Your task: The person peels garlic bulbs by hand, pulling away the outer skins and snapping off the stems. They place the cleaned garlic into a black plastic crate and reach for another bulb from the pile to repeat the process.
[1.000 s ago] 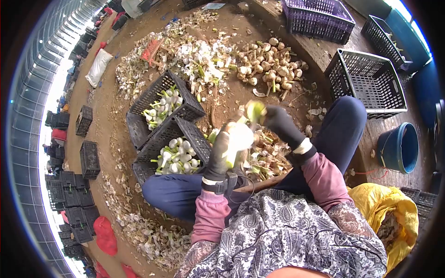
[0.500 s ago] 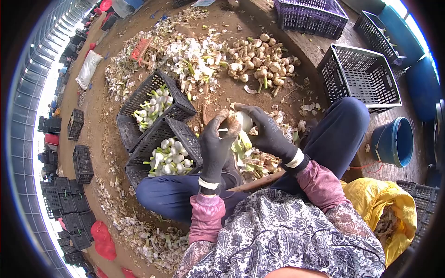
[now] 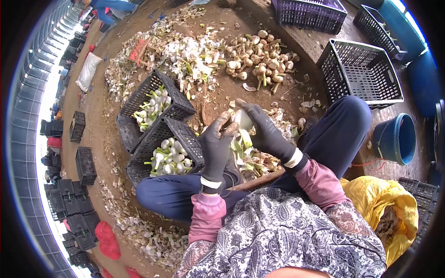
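Both my hands wear dark gloves and meet in front of me around a white garlic bulb (image 3: 244, 120). My left hand (image 3: 216, 150) pinches it from the left with thumb and fingertips. From the right, my right hand (image 3: 269, 134) closes on the same bulb, hiding part of it. Green and pale garlic leaves (image 3: 242, 144) show just under the hands, over a heap of peelings (image 3: 259, 167). Left of my hands, cleaned garlic bulbs (image 3: 170, 157) lie in a black crate (image 3: 139, 162); a second black crate (image 3: 178, 106) behind it holds more.
Untrimmed garlic (image 3: 259, 58) is piled ahead on the soil, beside scattered skins (image 3: 185, 55). To the right stand a black crate (image 3: 331, 74), a blue bucket (image 3: 382, 139) and a yellow sack (image 3: 359, 197). A wooden stick (image 3: 259, 180) lies near my lap. Another person (image 3: 104, 11) is far left.
Another person's blue-clothed legs have come into view at the upper left. My hands stay on the garlic bulb, with the fingers shifted slightly. The whole view has moved a little.
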### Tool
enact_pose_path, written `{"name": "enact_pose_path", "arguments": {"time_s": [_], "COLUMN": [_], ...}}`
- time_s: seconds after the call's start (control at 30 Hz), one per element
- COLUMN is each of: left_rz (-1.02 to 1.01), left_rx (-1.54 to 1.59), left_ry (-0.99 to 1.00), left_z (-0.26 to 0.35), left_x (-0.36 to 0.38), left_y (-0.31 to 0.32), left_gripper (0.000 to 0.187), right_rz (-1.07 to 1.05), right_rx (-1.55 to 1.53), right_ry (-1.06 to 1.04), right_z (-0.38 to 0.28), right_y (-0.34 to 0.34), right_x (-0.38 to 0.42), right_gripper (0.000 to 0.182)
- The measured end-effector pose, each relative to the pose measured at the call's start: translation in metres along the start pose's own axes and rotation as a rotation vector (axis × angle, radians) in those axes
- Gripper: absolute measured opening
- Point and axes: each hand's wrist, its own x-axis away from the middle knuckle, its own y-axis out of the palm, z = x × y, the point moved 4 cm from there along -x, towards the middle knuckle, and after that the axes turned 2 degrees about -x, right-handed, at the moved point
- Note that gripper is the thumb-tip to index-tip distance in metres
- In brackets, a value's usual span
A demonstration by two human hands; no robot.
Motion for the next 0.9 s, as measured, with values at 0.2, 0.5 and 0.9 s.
{"name": "enact_pose_path", "arguments": {"time_s": [0.2, 0.5, 0.9], "left_rz": [0.141, 0.077, -0.1], "left_rx": [-0.545, 0.387, 0.833], "left_ry": [0.306, -0.188, -0.239], "left_z": [0.009, -0.037, -0.025], "left_x": [0.007, -0.014, -0.02], "left_y": [0.016, 0.009, 0.016], "left_gripper": [0.027, 0.008, 0.033], "right_rz": [0.042, 0.033, 0.04], "right_rx": [0.081, -0.042, -0.609], "right_ry": [0.02, -0.12, 0.108], "right_z": [0.003, -0.006, 0.01], "right_y": [-0.004, -0.017, -0.025], "right_x": [0.0, -0.012, -0.015], "right_gripper": [0.087, 0.073, 0.078]}}
